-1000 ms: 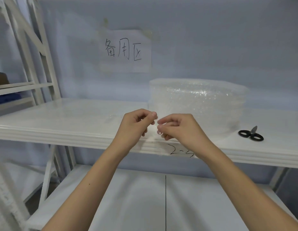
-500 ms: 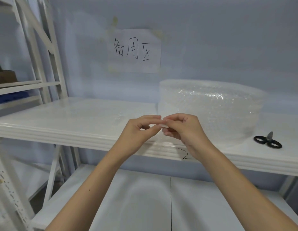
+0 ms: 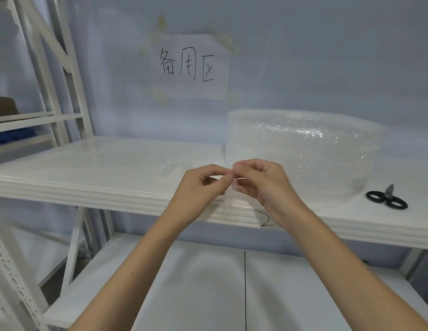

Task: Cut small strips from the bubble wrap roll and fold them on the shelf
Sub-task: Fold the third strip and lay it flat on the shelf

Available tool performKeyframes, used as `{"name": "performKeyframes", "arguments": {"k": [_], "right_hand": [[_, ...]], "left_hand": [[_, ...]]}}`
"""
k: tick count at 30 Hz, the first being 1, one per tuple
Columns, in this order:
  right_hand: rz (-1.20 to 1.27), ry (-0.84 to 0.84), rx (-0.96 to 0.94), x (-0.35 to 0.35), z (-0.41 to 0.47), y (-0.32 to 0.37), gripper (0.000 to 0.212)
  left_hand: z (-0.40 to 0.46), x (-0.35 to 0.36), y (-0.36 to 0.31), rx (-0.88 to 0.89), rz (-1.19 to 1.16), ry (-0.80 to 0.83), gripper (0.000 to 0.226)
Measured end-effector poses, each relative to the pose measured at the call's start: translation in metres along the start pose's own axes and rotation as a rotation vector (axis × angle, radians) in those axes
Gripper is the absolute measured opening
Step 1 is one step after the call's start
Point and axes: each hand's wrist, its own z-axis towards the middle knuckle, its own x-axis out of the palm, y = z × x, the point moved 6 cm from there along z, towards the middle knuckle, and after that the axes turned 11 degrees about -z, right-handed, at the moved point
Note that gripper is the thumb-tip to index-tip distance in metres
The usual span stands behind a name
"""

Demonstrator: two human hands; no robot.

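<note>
Both hands (image 3: 234, 185) pinching strip (image 3: 239, 197)

Glossy white shelf (image 3: 93, 168), clear shiny plastic bubble wrap roll (image 3: 301, 151), matt black scissors (image 3: 386, 199), paper sign (image 3: 190, 66).

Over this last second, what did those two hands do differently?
The left hand and right hand closed their small gap and now pinch the small clear bubble wrap strip together. The big clear bubble wrap roll and black-handled scissors stayed on the white shelf.
</note>
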Motion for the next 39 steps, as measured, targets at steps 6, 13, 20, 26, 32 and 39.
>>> {"name": "performKeyframes", "arguments": {"k": [6,13,20,26,32,39], "right_hand": [[-0.035,0.003,-0.008,-0.001,0.002,-0.002,0.009],[-0.016,-0.05,-0.067,-0.002,0.007,0.001,0.009],[-0.042,-0.044,-0.094,0.001,0.011,0.003,0.011],[-0.119,0.019,-0.066,0.005,0.014,0.0,0.017],[-0.14,-0.009,-0.105,0.005,0.017,0.005,0.015],[-0.139,0.029,-0.098,0.01,0.015,0.005,0.014]], "left_hand": [[-0.001,0.002,0.005,-0.02,-0.015,-0.002,0.004],[0.0,0.002,0.02,-0.157,-0.112,-0.037,0.012],[0.001,-0.004,0.018,-0.142,-0.099,-0.036,0.01],[0.002,-0.01,0.019,-0.144,-0.131,-0.052,0.006],[0.002,-0.012,0.021,-0.173,-0.146,-0.042,0.008],[0.003,-0.018,0.017,-0.159,-0.153,-0.056,0.016]]}}
